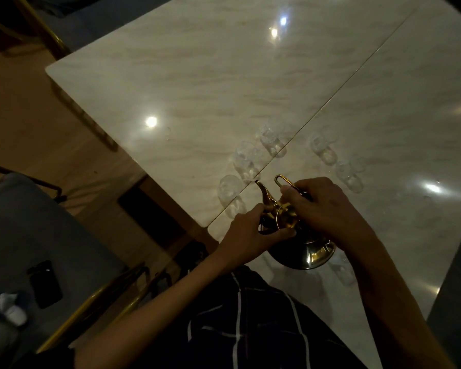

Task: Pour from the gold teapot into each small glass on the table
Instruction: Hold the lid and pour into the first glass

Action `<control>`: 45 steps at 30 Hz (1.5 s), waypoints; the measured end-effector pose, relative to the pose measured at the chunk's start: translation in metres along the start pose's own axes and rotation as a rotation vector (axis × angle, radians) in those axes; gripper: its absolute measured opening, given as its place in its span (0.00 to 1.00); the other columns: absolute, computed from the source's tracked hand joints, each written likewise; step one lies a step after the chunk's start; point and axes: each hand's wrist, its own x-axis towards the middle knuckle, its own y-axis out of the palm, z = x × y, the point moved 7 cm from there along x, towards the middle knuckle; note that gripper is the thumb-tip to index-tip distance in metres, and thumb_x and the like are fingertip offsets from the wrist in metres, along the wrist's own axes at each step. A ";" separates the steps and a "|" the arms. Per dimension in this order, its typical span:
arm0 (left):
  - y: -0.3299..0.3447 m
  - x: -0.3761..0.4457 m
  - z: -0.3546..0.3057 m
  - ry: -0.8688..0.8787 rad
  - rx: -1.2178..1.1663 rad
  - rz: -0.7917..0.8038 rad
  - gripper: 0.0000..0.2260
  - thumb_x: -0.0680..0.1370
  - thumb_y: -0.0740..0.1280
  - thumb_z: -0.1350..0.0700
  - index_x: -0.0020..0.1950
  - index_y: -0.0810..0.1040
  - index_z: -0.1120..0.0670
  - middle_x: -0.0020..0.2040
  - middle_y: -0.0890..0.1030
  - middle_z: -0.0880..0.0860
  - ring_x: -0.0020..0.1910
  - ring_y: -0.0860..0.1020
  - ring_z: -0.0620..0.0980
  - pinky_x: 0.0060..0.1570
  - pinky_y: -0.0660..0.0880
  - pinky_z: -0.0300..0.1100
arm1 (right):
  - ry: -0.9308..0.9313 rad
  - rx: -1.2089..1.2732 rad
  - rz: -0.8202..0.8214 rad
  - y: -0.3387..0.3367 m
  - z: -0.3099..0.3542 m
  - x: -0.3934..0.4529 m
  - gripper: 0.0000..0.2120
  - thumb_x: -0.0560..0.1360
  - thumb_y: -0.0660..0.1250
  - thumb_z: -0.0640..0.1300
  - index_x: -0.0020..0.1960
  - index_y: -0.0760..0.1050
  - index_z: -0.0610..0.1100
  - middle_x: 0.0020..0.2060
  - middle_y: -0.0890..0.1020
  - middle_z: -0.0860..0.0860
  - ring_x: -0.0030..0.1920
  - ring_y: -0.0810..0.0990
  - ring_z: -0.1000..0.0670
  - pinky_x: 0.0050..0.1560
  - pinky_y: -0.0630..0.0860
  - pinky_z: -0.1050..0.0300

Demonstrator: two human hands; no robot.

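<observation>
The gold teapot (301,249) stands near the table's front edge, its spout pointing away toward the glasses. My right hand (325,206) grips its wire handle at the top. My left hand (250,230) holds the pot's neck below the spout. Several small clear glasses stand in an arc beyond the pot: one at the left (230,194), another (246,162), one (272,141), one (324,149) and one at the right (349,175). Another glass (341,270) stands close to the pot's right side. In this dim light I cannot tell how full they are.
The pale marble table (197,89) is made of two tops joined along a diagonal seam. A grey chair (37,235) with gold legs stands at the left, with a black phone (44,283) and a white object on its seat.
</observation>
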 end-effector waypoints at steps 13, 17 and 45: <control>0.001 -0.008 -0.004 -0.017 -0.018 -0.001 0.29 0.70 0.74 0.37 0.67 0.74 0.46 0.57 0.82 0.44 0.43 0.73 0.22 0.39 0.68 0.18 | -0.001 -0.020 -0.002 -0.003 0.005 -0.005 0.16 0.80 0.62 0.52 0.45 0.84 0.44 0.37 0.84 0.49 0.39 0.83 0.52 0.49 0.81 0.48; 0.002 -0.010 -0.006 -0.015 -0.021 0.000 0.29 0.70 0.74 0.36 0.67 0.74 0.46 0.58 0.82 0.44 0.43 0.73 0.23 0.39 0.68 0.18 | 0.001 -0.024 0.015 -0.003 0.005 -0.007 0.16 0.80 0.61 0.52 0.46 0.84 0.44 0.39 0.85 0.48 0.41 0.83 0.51 0.51 0.81 0.47; -0.003 -0.011 -0.019 0.019 -0.031 -0.020 0.28 0.70 0.74 0.36 0.66 0.74 0.46 0.58 0.82 0.44 0.45 0.75 0.28 0.41 0.70 0.20 | -0.002 -0.023 0.037 -0.010 0.008 -0.005 0.16 0.80 0.61 0.52 0.48 0.84 0.44 0.41 0.85 0.47 0.43 0.84 0.49 0.53 0.80 0.45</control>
